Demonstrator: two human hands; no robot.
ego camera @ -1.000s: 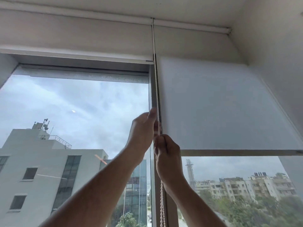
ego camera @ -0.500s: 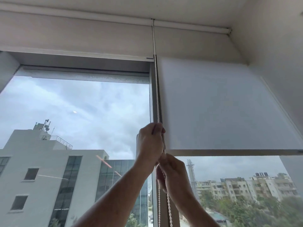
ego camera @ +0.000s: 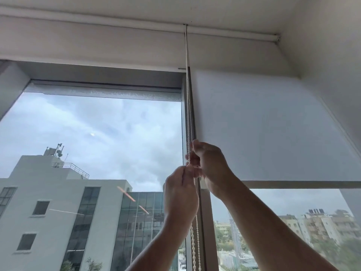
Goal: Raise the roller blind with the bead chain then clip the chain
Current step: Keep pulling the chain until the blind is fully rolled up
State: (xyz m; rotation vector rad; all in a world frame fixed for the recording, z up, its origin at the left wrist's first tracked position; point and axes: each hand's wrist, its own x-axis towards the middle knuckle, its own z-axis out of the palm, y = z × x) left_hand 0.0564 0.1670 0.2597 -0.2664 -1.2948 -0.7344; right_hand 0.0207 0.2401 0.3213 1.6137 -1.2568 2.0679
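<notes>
A white bead chain (ego camera: 188,106) hangs from the roller tube at the ceiling down along the window mullion (ego camera: 206,231). My right hand (ego camera: 213,165) is the upper one, its fingers closed on the chain. Just below, my left hand (ego camera: 180,196) grips the chain too, and two strands dangle beneath it. The right roller blind (ego camera: 263,133) hangs about halfway down, its bottom bar (ego camera: 293,184) level with my hands. The left roller blind (ego camera: 97,45) is rolled up high, near the top of the window.
A white side wall (ego camera: 332,55) closes in on the right, next to the right blind. The ceiling is close above the roller tube. Through the glass (ego camera: 97,143) are grey sky and buildings.
My hands have swapped heights: the left, formerly on top, has come down along the chain, and the right has moved up to hold it higher. The blinds' edges show no clear shift.
</notes>
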